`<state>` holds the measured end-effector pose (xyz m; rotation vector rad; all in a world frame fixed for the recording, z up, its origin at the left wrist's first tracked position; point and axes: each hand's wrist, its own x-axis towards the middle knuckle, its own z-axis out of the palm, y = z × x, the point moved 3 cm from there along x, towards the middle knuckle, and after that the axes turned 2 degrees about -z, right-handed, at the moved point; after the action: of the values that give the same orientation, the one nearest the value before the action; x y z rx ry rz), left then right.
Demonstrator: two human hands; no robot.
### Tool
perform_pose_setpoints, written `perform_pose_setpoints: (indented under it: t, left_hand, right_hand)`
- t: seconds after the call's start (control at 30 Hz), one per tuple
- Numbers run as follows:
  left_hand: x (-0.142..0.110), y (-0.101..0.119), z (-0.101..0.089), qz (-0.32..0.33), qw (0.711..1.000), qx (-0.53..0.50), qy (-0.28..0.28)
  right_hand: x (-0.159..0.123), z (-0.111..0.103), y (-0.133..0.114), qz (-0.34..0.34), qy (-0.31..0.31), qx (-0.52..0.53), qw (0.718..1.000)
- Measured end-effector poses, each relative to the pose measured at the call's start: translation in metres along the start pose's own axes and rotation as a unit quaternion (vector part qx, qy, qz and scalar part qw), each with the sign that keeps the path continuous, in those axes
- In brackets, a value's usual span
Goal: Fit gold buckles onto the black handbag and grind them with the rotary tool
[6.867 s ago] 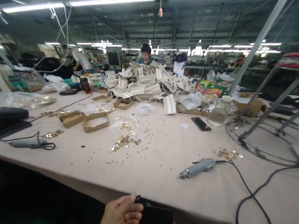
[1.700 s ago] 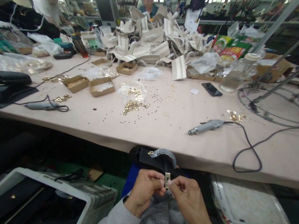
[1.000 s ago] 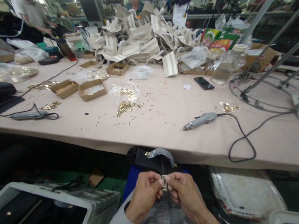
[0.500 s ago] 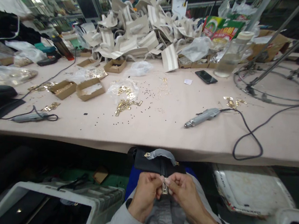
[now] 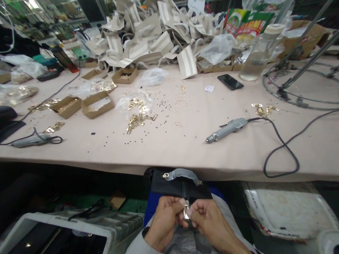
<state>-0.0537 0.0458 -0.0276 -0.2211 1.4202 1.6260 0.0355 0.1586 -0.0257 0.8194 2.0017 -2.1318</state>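
The broad pale table (image 5: 169, 154) is topped at its far side by a heap of beige pieces (image 5: 150, 33), while below its near edge, to the right of the white crate (image 5: 81, 224), the black bag (image 5: 168, 185) is seen close in front of the person's body. Between bag and body, the left hand (image 5: 165, 218) and the right hand (image 5: 209, 219) are held almost together, thumb and fingers of each pinched on the small shiny metal plate (image 5: 186, 209) at the end of the dark strap (image 5: 185, 192); whether it is fastened there cannot be told.
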Motion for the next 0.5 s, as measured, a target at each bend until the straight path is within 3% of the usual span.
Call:
perform_pose_setpoints:
  t: [0.17,0.33,0.5]
  left_hand:
    - [0.0017,0.0017,0.0010,0.025,0.999,0.030,0.004]
    - [0.0040,0.0013,0.0027,0.065,0.997,0.029,0.036]
    - [0.0078,-0.0018,0.0003,0.031,0.998,0.047,0.029]
  right_hand:
    - [0.0000,0.0001,-0.0006,-0.016,-0.006,-0.004,1.000]
    - [-0.0011,0.0045,0.0002,0.010,-0.075,0.010,0.997]
    - [-0.0012,0.0027,0.0003,-0.019,-0.040,-0.022,0.999]
